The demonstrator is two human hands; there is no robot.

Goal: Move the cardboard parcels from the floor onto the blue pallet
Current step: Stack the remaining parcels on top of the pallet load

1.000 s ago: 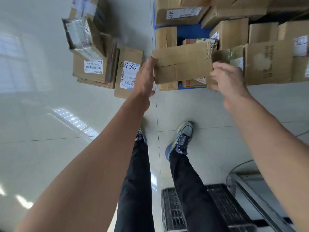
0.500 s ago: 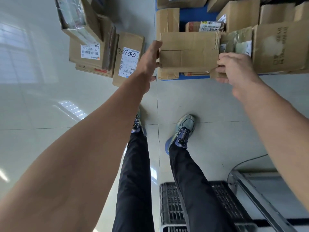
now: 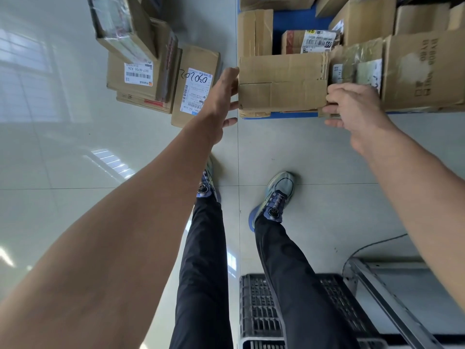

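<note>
A plain brown cardboard parcel (image 3: 281, 81) sits at the near edge of the blue pallet (image 3: 292, 23), on top of a flatter parcel. My left hand (image 3: 222, 96) lies flat against its left end with straight fingers. My right hand (image 3: 352, 109) is at its right end, fingers curled at the lower right corner. Several other cardboard parcels (image 3: 422, 69) stand on the pallet around it. More parcels lie on the floor to the left: a labelled flat one (image 3: 196, 84) and a stack (image 3: 141, 69) beside it.
The glossy tiled floor (image 3: 75, 159) spreads left and below. My feet in grey-blue shoes (image 3: 276, 195) stand just short of the pallet. A black plastic crate (image 3: 261, 311) and a metal frame (image 3: 377, 285) sit behind me at the lower right.
The parcel between my hands has gone forward and down onto the pallet's near edge. Both hands stayed at its ends; my feet stepped closer.
</note>
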